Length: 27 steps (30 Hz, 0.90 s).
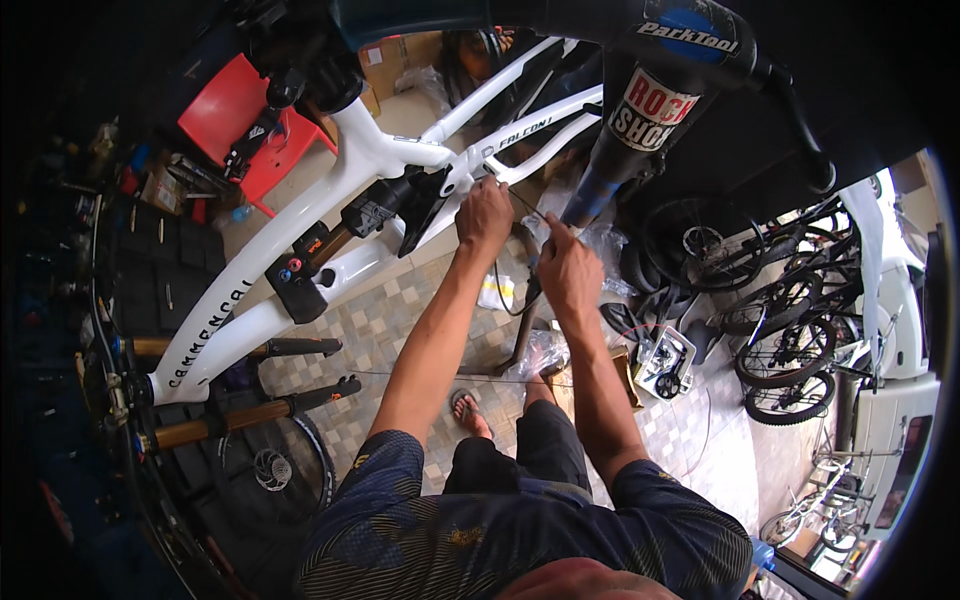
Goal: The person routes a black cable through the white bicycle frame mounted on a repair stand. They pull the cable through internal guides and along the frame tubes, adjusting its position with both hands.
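A white bicycle frame (290,222) is held up in front of me, with a black and gold rear shock (345,235) inside it. At the frame's pivot area my left hand (486,215) is closed in a pinch on a thin black cable (528,205). To the right of it, my right hand (570,272) is also closed, gripping the same cable. Between the hands the cable runs nearly straight, and a loop of it hangs below. My left fingers partly hide where the cable meets the frame.
A repair stand's thick dark column (640,110) rises just right of my hands. A red chair (235,115) stands at the far left. Gold fork legs (225,425) and a wheel (275,465) are at the lower left. Several bicycles (790,350) crowd the right, above a tiled floor (420,315).
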Tool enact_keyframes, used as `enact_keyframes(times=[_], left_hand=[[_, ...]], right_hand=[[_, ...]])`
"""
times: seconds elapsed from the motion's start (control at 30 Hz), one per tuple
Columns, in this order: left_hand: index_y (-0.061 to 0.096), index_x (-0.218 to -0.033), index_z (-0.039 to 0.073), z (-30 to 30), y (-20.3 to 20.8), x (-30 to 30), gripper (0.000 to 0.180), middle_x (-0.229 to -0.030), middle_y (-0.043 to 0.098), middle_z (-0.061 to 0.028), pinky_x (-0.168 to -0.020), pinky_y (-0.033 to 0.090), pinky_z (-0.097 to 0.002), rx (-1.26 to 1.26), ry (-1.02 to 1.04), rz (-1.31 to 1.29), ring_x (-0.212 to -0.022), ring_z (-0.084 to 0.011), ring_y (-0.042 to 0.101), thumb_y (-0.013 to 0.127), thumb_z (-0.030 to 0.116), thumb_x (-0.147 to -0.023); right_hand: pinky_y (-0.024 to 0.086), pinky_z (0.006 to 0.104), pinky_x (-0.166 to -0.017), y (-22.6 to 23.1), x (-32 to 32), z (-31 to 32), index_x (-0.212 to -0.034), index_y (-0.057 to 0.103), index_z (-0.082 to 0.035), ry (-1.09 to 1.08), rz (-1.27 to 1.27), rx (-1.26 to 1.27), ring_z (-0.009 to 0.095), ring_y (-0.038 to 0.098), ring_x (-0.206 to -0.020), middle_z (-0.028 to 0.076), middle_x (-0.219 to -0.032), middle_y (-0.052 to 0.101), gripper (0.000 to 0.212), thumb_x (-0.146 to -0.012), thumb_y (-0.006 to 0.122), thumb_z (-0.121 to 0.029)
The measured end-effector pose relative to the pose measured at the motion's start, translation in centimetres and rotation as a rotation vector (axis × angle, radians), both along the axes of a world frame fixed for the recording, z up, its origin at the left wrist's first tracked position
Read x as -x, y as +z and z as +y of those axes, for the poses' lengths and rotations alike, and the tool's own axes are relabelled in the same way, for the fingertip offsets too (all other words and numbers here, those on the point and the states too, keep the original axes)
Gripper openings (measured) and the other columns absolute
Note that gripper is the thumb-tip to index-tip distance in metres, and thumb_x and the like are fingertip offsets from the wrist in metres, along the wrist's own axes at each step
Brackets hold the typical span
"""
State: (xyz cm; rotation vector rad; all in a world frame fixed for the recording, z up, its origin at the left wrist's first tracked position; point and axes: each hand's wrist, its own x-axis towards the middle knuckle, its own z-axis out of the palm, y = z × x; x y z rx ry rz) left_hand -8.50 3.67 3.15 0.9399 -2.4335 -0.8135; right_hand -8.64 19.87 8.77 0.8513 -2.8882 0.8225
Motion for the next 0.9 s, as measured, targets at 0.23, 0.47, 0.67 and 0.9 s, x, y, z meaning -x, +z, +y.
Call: enact_keyframes(times=[0.23, 0.47, 0.67, 0.9], left_hand=[[0.069, -0.102, 0.002, -2.3, -2.7, 1.6, 0.024, -0.094, 0.071, -0.0137, -0.091, 0.047, -0.0428, 0.414, -0.198, -0.047, -0.098, -0.0335, 0.059, 0.062, 0.022, -0.091], [0.068, -0.094, 0.004, -2.6, -2.4, 2.2, 0.021, -0.099, 0.070, -0.0171, -0.083, 0.054, -0.0486, 0.019, -0.158, -0.180, -0.098, -0.0393, 0.066, 0.055, 0.021, -0.093], [0.069, -0.094, 0.004, -3.9, -2.0, 2.6, 0.022, -0.098, 0.071, -0.0215, -0.083, 0.055, -0.0486, 0.103, -0.227, -0.231, -0.091, -0.0401, 0.069, 0.057, 0.022, -0.091], [0.072, -0.091, 0.005, -3.3, -1.9, 4.6, 0.023, -0.095, 0.072, -0.0200, -0.086, 0.055, -0.0463, 0.099, -0.098, -0.356, -0.096, -0.0365, 0.070, 0.055, 0.020, -0.091]], right_hand=[[0.055, 0.0484, -0.063, 3.2, 0.0, -1.5, -0.127, 0.055, -0.007, 0.272, 0.133, -0.154, 0.038, 0.069, -0.074, 0.017, -0.090, 0.068, 0.036, -0.092, 0.048, -0.014], [0.055, 0.0475, -0.062, 5.0, 0.5, -3.1, -0.120, 0.056, -0.001, 0.329, 0.130, -0.207, 0.037, 0.070, -0.073, 0.018, -0.086, 0.067, 0.032, -0.090, 0.049, -0.010], [0.053, 0.0492, -0.064, 2.7, 0.8, -4.2, -0.128, 0.056, -0.008, 0.275, 0.091, -0.127, 0.038, 0.068, -0.074, 0.017, -0.086, 0.069, 0.038, -0.091, 0.051, -0.014], [0.052, 0.0505, -0.066, 1.4, 2.5, -4.9, -0.120, 0.056, -0.005, 0.240, 0.032, -0.118, 0.039, 0.068, -0.079, 0.018, -0.088, 0.068, 0.031, -0.092, 0.047, -0.014]])
